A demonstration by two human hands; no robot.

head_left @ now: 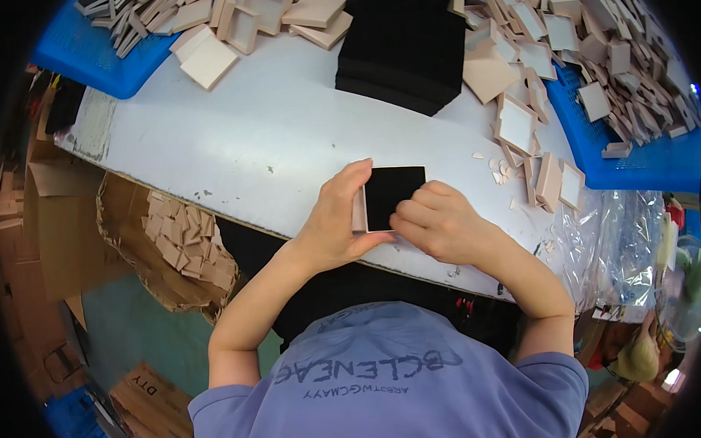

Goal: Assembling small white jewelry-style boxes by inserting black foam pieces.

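Over the near edge of the white table, my left hand [333, 219] grips a small shallow beige box [359, 211], thumb along its near side and fingers along its far left. A square black pad [394, 193], which looks like foam, lies over the box, covering most of it. My right hand [441, 222] has its fingers curled against the pad's lower right part. Those fingertips are partly hidden, and so is the box's right side. Beyond my hands stands a stack of black pads [402, 51].
Beige box pieces heap over a blue crate [638, 166] on the right and another blue crate [118, 76] at the far left. Loose boxes [517, 124] and small scraps lie on the white table [232, 138]. Below left, a torn carton [119, 227] holds more pieces. Clear plastic [618, 240] hangs at right.
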